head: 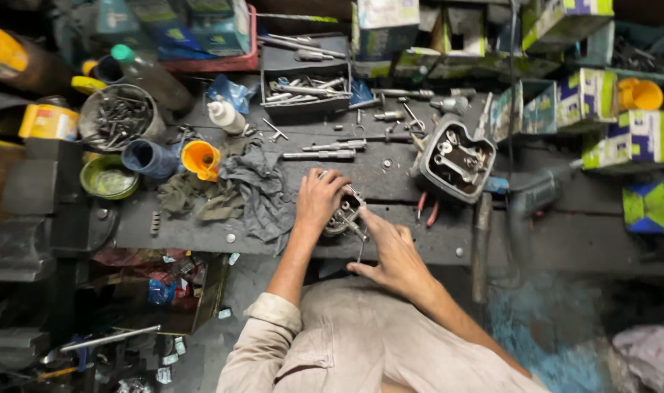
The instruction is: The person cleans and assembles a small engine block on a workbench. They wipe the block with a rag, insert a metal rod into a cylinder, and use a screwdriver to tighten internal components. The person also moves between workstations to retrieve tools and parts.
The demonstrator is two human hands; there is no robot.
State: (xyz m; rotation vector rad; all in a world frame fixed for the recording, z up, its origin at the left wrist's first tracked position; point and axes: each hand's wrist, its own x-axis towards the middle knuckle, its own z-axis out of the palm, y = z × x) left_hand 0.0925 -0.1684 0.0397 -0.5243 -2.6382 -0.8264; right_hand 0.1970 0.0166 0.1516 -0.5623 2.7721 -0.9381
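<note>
Small greasy metal engine part [344,213]

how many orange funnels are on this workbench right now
2. One orange funnel lies on its side left of the grey rag, beside the blue cup. A second orange funnel sits at the far right among the green and white boxes. Clutter could hide more.

Illumination is dim and uneven, brightest at frame centre on the workbench [390,182]. Corners fall into deep shadow. Wide-angle distortion bends the edges; peripheral detail is soft and slightly blurred.
</note>
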